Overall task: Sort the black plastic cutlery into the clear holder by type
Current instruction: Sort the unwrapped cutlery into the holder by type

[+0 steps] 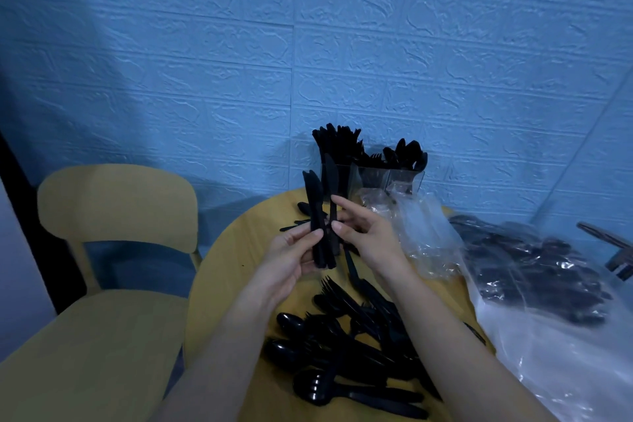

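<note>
Dozens of loose black pieces lie in a pile [346,353] at the near edge of the round yellow table [233,271]: spoons on the left, forks across the middle, handles crossing at every angle. Just beyond that pile both hands are raised over the table. The left hand [291,253] curls its fingers and thumb round the lower handles of a small bundle of knives [317,219], which stands nearly upright with the blades pointing up and away from the person. The right hand [363,233] sits just beside it, pinching a single knife [330,195] between thumb and forefinger, its other fingers loosely bent; that knife is also upright, blade tip up, touching or almost touching the bundle.

Farther back, close to the blue wall, stands the clear holder [387,178]. Its left compartment is packed with upright knives, forks show in the middle, and spoons fill the right one. The knife compartment lies directly behind the held knives, up and away from the fingertips, and slightly to the right. The long axis of the held knives already roughly matches the upright slot, so the coming move looks like a forward carry and a lowering, handle end down. The right hand appears marginally nearer the holder.

To the right, crumpled clear wrapping [421,233] lies beside a plastic bag [534,277] of more cutlery.
</note>
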{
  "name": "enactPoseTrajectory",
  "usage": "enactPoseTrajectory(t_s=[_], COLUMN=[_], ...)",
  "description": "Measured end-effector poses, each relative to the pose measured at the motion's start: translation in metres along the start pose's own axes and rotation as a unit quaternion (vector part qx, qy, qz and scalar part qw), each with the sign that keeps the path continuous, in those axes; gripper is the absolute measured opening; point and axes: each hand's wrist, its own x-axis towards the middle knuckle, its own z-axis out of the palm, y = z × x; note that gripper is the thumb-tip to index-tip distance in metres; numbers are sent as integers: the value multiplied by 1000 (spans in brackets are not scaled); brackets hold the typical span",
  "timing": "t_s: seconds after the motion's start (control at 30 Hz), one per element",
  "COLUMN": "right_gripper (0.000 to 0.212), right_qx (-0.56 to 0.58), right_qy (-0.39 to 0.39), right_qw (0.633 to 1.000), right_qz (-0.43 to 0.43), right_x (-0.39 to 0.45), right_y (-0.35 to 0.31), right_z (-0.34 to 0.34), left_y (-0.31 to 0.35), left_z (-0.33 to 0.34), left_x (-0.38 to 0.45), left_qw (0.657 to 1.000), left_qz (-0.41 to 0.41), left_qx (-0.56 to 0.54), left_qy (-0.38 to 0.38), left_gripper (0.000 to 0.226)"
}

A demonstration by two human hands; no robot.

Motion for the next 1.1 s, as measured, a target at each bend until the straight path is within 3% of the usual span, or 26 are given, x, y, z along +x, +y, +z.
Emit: enactPoseTrajectory(t_s=[0.23,0.47,0.67,0.87,0.97,1.1], right_gripper=[42,50,81,52,33,24], right_qx=[-49,-125,-77,-112,-147,-157], right_qy=[-29,-28,-25,-1,14,7], right_qw=[998,990,997,994,989,987], right_qz=[-12,-55,-8,15,13,29], right_x=[10,23,49,81,108,143], right_y=[2,3,5,-15,-33,-48], right_z=[-9,-11,-20,-40,-53,-61], left_y=[7,7,17,29,38,47], left_z=[4,7,1,4,11,18], left_x=[11,21,41,72,90,126], left_qw=[997,998,996,988,955,926], left_qz=[28,25,-4,15,60,119], left_qx=[64,57,45,135,280,352], left_qy=[23,-32,-72,-72,-83,-59], left_gripper=[19,22,25,31,29,33])
